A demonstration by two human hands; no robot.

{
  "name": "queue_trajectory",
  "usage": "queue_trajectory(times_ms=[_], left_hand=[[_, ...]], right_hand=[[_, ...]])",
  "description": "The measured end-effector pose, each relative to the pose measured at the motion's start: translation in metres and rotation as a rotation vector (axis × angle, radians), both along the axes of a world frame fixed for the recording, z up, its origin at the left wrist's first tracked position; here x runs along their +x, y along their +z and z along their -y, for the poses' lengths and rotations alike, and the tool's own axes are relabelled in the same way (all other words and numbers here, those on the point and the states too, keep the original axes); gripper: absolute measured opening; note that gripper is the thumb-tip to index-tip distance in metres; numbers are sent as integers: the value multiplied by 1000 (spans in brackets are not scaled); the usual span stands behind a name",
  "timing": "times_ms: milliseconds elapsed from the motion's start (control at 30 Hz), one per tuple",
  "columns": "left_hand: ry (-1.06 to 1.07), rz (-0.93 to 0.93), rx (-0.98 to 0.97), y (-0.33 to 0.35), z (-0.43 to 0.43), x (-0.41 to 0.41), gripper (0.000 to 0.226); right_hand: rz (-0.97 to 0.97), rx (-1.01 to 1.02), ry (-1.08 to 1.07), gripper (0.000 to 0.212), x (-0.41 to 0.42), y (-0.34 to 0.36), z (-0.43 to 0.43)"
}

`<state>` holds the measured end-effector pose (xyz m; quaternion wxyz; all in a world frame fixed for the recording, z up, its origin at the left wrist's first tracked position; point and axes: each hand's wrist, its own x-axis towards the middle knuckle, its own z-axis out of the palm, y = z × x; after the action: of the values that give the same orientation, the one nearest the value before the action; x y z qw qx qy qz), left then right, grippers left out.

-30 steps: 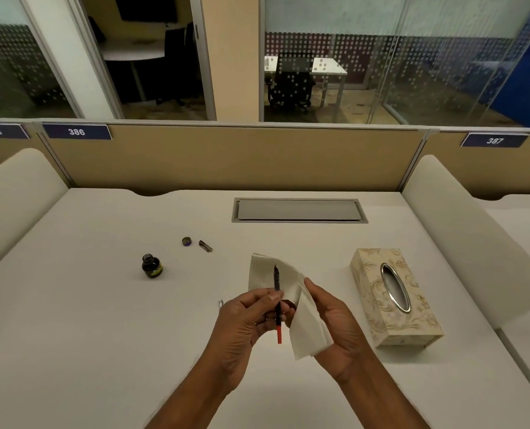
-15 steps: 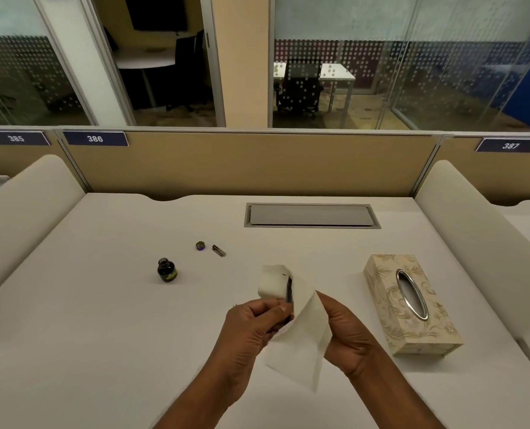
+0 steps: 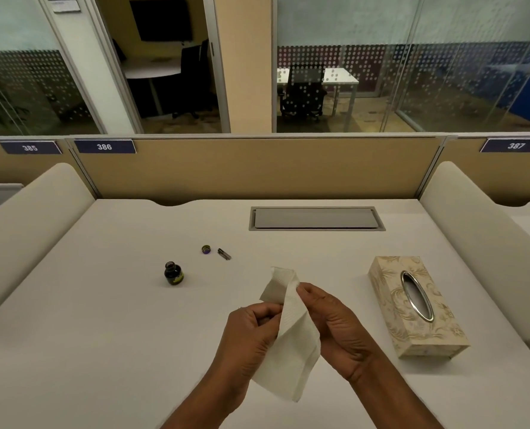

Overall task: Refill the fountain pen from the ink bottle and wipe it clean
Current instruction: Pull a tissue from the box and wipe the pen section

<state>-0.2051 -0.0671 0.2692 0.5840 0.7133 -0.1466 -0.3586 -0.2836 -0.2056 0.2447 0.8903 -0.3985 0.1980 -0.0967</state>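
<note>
Surroundings: the tissue box [image 3: 415,308] lies on the desk [image 3: 102,335] to your right, near your right hand [image 3: 334,323] but apart from it. A grey cable hatch [image 3: 316,218] sits flush in the desk at the far edge. The tissue [image 3: 288,351] hangs between your hands and blocks the view of whatever lies behind it.

Containers: the ink bottle [image 3: 173,274] stands upright and uncapped, far left of your hands, its contents dark. Its cap [image 3: 206,249] lies beyond it, just beside a small dark pen part [image 3: 224,254]. The box's oval opening shows only shadow.

Task item: the fountain pen is hidden, and whether it is inside the fold cannot be told. Your left hand [image 3: 251,332] curls its fingers against the tissue's left edge. Your right hand pinches the upper fold between thumb and fingertips. The tissue looks white and unstained.
</note>
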Motion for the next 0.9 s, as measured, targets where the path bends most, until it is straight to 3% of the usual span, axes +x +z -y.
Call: queue_trajectory(times_ms=[100,233,467,900], left_hand=[[-34,-39,3,3,-1,-2,12],[-121,-229,-34,7,-5,-2,19],[-172,-489,-145,6,-12,-1,24],[-94,-167,-40,8,-13,-2,18]], right_hand=[[4,-2,-31,41,-2,3,1],[15,-4,-74,14,-7,8,0],[56,-70,-41,16,-11,12,-1],[12,-206,-192,21,-4,13,-10]])
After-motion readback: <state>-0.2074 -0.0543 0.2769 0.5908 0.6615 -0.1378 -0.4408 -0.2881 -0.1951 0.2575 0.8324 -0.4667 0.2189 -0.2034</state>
